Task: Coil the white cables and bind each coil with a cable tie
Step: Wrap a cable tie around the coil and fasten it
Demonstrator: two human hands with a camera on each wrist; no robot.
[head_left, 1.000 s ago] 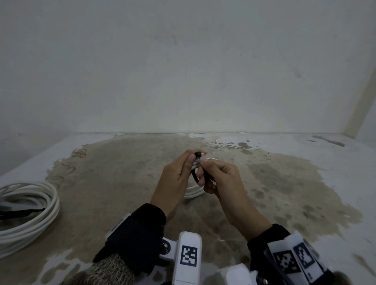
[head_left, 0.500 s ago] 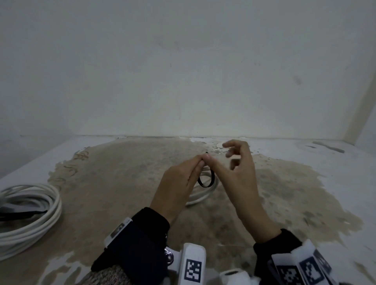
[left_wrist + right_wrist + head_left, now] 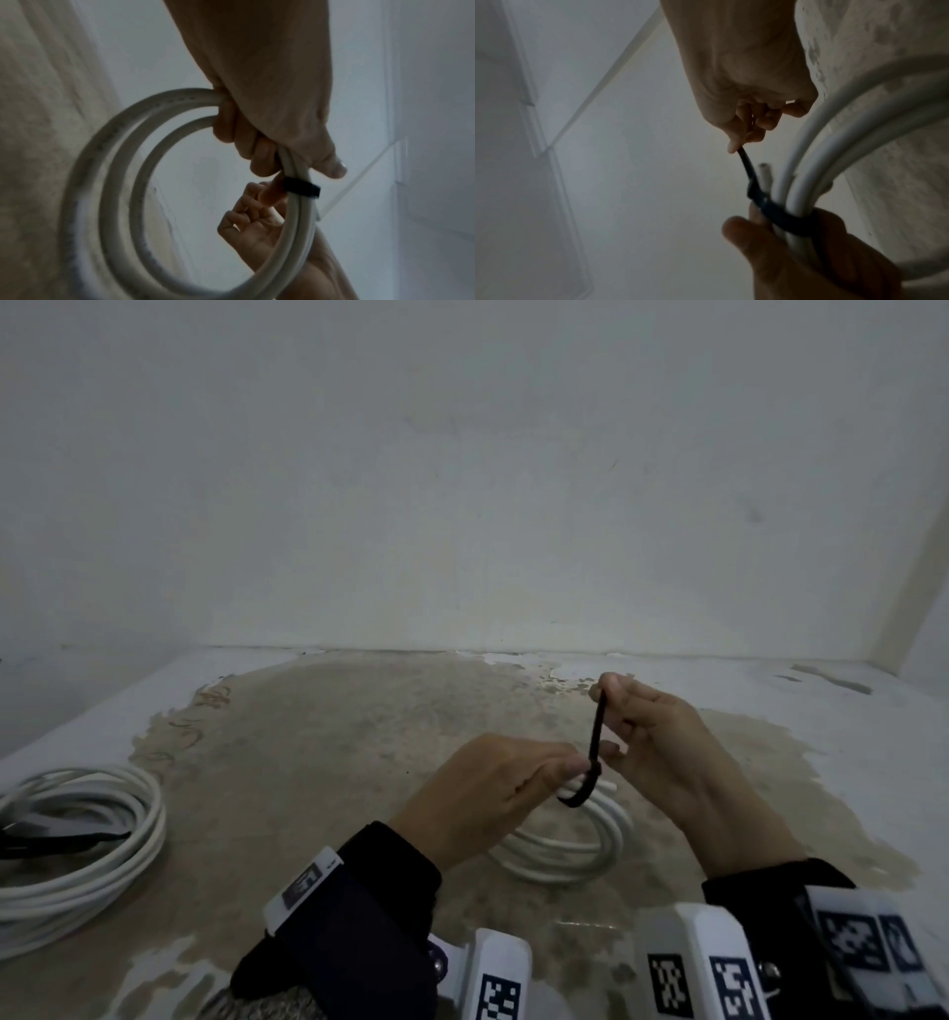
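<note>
Right hand now higher, pinching cable tie tail; left hand clasping coil; print apparently illegible.

Open floor lies between the held white coil at centre and the larger cable coil at far left, while the wall closes off the far side.

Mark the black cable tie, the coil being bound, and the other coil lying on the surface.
black cable tie (image 3: pixel 597 730): head view, mid-tail.
coil being bound (image 3: pixel 115 203): left wrist view, outer loop.
other coil (image 3: pixel 138 834): head view, right curve.
</note>
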